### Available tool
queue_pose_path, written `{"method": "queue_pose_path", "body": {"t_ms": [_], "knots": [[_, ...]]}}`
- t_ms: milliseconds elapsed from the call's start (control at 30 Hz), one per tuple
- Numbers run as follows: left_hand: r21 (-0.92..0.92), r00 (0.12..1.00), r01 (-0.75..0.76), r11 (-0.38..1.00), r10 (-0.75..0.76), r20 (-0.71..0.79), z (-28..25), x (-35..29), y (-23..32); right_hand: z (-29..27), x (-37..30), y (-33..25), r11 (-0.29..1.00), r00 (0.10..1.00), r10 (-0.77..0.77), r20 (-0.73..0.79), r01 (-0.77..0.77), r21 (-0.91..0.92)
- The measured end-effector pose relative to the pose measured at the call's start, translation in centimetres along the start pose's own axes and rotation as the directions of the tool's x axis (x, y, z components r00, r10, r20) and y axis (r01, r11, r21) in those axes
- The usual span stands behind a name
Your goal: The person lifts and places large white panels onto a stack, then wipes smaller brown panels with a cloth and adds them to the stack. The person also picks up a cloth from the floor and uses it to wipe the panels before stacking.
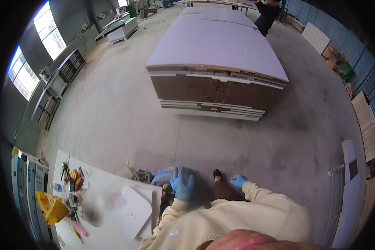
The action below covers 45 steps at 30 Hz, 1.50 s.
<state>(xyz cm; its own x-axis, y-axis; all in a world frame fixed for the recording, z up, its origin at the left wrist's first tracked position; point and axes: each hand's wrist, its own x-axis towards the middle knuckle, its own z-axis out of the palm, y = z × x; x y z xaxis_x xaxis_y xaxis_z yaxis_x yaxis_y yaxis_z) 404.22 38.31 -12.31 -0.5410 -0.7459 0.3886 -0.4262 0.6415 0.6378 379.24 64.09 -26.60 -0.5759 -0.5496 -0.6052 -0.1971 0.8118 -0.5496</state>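
Observation:
My left hand (182,184), in a blue glove, is raised with its fingers spread and nothing in it. It is just off the right edge of a white table (104,177), in front of a blue plastic bag (162,176) on the floor. My right hand (238,181), also gloved in blue, hangs at my right side, away from any object. Its fingers look loosely curled, with nothing visible in them. White panels (131,212) with rounded corners lie on the table near my left arm.
A large stack of white-topped boards (218,46) stands ahead. Tools (76,179) and a yellow bag (51,207) lie on the table's left. Metal shelving (56,89) lines the left wall, and panels (366,125) lean at the right. Another person (267,17) stands beyond the stack.

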Motion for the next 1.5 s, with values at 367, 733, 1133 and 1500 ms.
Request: {"method": "queue_pose_path", "body": {"t_ms": [367, 733, 1133, 1500], "knots": [[-0.116, 0.996, 0.052, 0.992, -0.044, 0.076, 14.5, 23.0, 3.4, -21.5, 22.2, -6.3, 0.985, 0.977, -0.125, -0.172, 0.100, -0.142], [-0.105, 0.955, 0.283, 0.953, -0.270, 0.127, 16.3, 40.0, -7.9, -23.2, 38.2, -24.2, 0.932, 0.929, -0.362, -0.082, 0.361, -0.030], [-0.048, 1.000, -0.009, 0.999, 0.010, 0.020, 12.6, 70.7, -21.9, -23.1, 49.1, -59.3, 0.832, 0.831, -0.540, 0.129, 0.551, -0.062], [0.002, 0.995, 0.099, 0.995, -0.099, 0.034, 11.7, 87.0, -33.6, -23.2, 62.1, -79.1, 0.662, 0.664, -0.745, 0.061, 0.748, -0.056]]}}
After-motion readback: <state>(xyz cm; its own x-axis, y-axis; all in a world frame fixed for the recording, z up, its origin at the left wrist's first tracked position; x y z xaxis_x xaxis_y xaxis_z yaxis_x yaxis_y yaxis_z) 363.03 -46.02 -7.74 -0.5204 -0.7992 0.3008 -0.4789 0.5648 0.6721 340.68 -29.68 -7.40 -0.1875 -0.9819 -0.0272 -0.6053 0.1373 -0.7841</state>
